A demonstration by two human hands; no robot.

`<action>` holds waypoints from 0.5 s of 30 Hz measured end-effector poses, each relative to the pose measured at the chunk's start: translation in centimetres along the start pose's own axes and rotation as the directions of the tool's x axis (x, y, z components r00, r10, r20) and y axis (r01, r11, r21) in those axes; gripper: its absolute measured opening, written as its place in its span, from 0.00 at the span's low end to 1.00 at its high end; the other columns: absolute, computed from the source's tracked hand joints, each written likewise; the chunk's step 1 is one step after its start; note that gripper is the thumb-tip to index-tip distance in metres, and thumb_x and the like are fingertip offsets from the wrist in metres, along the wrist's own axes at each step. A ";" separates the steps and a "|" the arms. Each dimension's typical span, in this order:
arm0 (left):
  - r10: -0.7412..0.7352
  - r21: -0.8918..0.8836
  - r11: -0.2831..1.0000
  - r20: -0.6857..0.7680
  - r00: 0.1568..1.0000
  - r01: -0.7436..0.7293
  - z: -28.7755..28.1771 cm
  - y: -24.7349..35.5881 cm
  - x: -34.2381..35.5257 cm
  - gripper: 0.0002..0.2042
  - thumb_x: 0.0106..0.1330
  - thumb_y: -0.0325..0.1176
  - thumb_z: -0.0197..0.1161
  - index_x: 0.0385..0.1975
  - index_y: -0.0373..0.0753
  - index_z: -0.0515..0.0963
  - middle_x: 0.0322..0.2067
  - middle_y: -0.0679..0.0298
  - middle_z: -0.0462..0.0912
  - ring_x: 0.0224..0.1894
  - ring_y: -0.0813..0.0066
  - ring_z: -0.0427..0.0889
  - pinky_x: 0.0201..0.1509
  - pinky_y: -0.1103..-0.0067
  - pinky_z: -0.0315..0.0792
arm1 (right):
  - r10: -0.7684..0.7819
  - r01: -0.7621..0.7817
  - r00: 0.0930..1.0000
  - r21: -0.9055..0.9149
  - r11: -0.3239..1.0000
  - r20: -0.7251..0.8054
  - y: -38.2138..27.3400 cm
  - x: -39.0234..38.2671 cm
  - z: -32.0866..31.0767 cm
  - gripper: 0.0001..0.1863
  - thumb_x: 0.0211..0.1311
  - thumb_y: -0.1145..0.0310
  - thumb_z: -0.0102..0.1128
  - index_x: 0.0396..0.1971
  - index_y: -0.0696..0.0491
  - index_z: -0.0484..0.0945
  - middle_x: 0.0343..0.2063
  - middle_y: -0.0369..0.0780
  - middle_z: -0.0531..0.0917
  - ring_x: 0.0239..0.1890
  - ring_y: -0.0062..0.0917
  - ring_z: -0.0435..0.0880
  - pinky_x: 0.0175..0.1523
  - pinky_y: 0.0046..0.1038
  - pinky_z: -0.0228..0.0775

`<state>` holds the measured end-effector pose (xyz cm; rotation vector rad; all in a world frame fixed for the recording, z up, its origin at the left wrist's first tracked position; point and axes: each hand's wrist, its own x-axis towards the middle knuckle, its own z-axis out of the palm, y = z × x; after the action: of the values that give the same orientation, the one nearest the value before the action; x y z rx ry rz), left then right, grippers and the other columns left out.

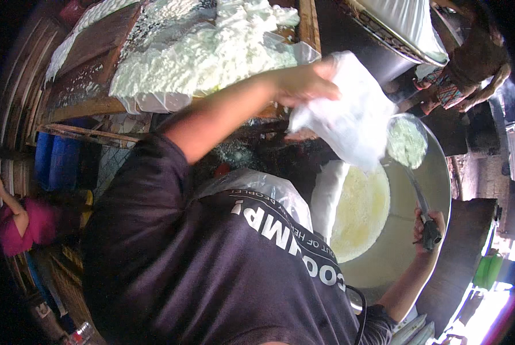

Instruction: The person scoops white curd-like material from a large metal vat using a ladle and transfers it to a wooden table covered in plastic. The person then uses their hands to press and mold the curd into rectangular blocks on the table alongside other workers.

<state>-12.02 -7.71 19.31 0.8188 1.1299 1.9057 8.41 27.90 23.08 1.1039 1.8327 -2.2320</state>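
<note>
- left hand (308,83): mostly closed, fingers curled onto the bag (352,112) and gripping its upper left; motion-blurred. near the table (91,108), which bears a spread of white lumps (203,63).
- cover (328,198): white, material unclear, along the pot's (404,247) left side.
- bag: thin, white, overlapping the pot's upper left in view. right edge just beside the ladle (417,187); touching or apart, cannot tell.
- liquid (364,213): pale yellow, frothy, in the pot.
- ladle: filled with a pale mass (407,142); long, slanting down and right.
- right hand (430,231): closed around the ladle's dark lower end.
</note>
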 end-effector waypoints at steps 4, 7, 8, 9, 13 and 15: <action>-0.050 0.106 0.991 -0.312 0.949 0.087 -10.3 4.9 -9.7 0.31 0.48 0.24 0.53 0.55 0.40 0.51 0.46 0.58 0.66 0.46 0.72 0.69 0.49 0.74 0.65 | -0.002 -0.028 0.951 0.092 0.995 0.309 -2.5 -1.1 9.4 0.19 0.48 0.62 0.42 0.31 0.66 0.65 0.14 0.41 0.71 0.04 0.18 0.64 0.05 0.17 0.59; -0.106 0.080 0.985 -0.426 0.898 0.155 -18.2 7.8 -17.1 0.28 0.49 0.28 0.54 0.53 0.39 0.54 0.41 0.60 0.70 0.40 0.74 0.73 0.42 0.76 0.69 | 0.057 -0.131 0.868 0.117 0.984 0.494 -3.4 -1.9 18.4 0.21 0.48 0.63 0.42 0.35 0.68 0.61 0.20 0.44 0.71 0.06 0.17 0.66 0.05 0.16 0.59; -0.107 0.092 0.980 -0.500 0.860 0.175 -21.1 8.3 -19.4 0.26 0.49 0.32 0.55 0.50 0.37 0.58 0.37 0.61 0.72 0.35 0.75 0.75 0.36 0.76 0.73 | 0.091 -0.198 0.767 0.100 0.975 0.635 -3.5 -2.0 21.2 0.22 0.48 0.63 0.41 0.37 0.68 0.60 0.23 0.45 0.70 0.07 0.17 0.67 0.04 0.16 0.59; -0.140 0.105 0.961 -0.613 0.777 0.256 -24.9 8.5 -21.9 0.24 0.49 0.32 0.55 0.48 0.38 0.61 0.37 0.62 0.72 0.34 0.76 0.75 0.35 0.76 0.73 | 0.129 -0.238 0.772 0.095 0.967 0.622 -3.5 -2.1 24.4 0.23 0.48 0.63 0.41 0.38 0.69 0.60 0.19 0.45 0.70 0.06 0.17 0.66 0.04 0.15 0.59; -0.285 0.106 0.825 -0.771 0.570 0.556 -32.3 9.0 -26.7 0.18 0.47 0.31 0.56 0.41 0.40 0.67 0.35 0.64 0.73 0.32 0.77 0.74 0.32 0.74 0.72 | 0.202 -0.333 0.614 0.019 0.943 0.763 -2.7 0.1 33.4 0.25 0.49 0.60 0.39 0.37 0.71 0.61 0.07 0.40 0.66 0.02 0.18 0.62 0.04 0.16 0.58; -0.415 -0.003 0.813 -0.704 0.576 0.582 -34.3 8.4 -27.3 0.19 0.46 0.28 0.56 0.42 0.40 0.67 0.35 0.62 0.73 0.31 0.77 0.74 0.32 0.75 0.72 | 0.310 -0.364 0.498 -0.129 0.922 0.809 -2.8 0.7 37.4 0.24 0.50 0.60 0.38 0.32 0.70 0.65 0.04 0.38 0.65 0.02 0.19 0.62 0.04 0.17 0.57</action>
<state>-28.56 -47.88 9.18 -0.1818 1.8251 1.5938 -11.61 -3.62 26.65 0.2305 1.0265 -2.0039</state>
